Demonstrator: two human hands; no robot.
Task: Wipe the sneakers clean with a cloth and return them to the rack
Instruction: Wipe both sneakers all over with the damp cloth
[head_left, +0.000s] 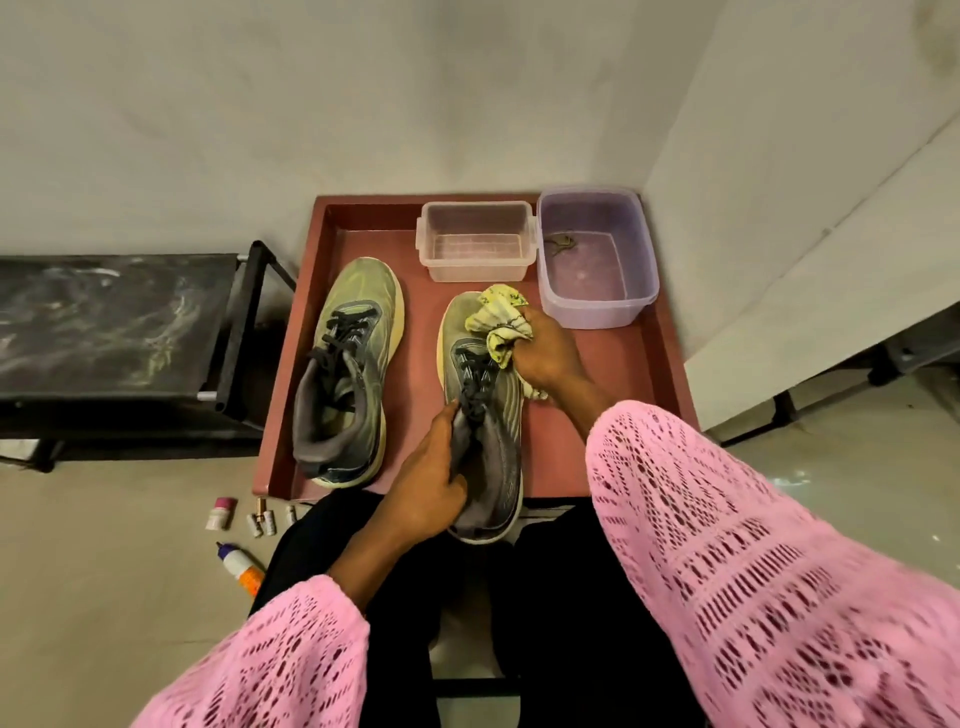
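- Head view, looking down past pink openwork sleeves and dark trousers at a red tray set on the floor in a corner.
- Right sneaker lying toe-away on the tray, heel end overhanging the near rim toward the lap.
- Left hand clamped on that sneaker's collar and tongue, fingers curled round the grey fabric beside the laces.
- Right hand bunched around a yellow-and-white cloth, pressing it against the toe area of the same sneaker; a tail of cloth hanging out below the wrist.
- Hands apart, one at each end of the shoe.
- Second sneaker resting untouched on the left half of the tray, toe away, laces loose, pale yellowish sole edge showing.
- Clear plastic box at the far side of the tray, just beside a larger purple-tinted tub at the far right corner; something small and dark inside the tub, too unclear to name.
- Black rack standing left of the tray, top shelf smeared with pale marks.
- Small bottles and a glue bottle with an orange label on the floor near the tray's near left corner.
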